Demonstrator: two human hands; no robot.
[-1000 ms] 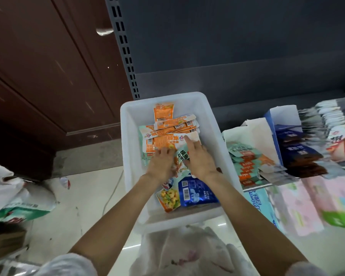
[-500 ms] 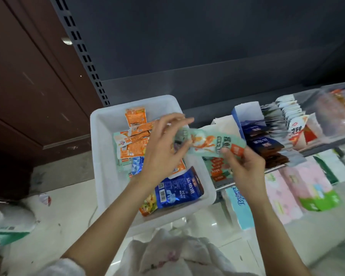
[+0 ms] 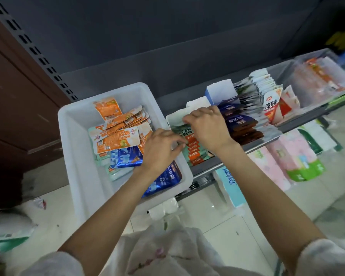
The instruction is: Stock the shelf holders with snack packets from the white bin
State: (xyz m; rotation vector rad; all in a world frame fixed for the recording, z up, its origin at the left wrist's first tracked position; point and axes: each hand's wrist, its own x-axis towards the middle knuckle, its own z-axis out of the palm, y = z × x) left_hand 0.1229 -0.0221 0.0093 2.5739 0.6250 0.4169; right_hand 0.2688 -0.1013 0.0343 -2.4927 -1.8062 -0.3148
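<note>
Both hands' fingers (image 3: 184,118) pinch the green packets (image 3: 191,148) in the holder (image 3: 174,118).

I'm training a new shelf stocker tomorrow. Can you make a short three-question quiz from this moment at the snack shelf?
1. True or false: both hands are over the white bin.
2. Which packets sit in the holder just right of the green packets? A) orange B) dark blue C) pink
3. Fill in: the right hand pinches at the back end of the ____ packet row.

Key
1. False: the right hand is over the shelf holder, and the left hand reaches across the bin's right rim towards it.
2. B, the dark blue packets.
3. Green.
</note>
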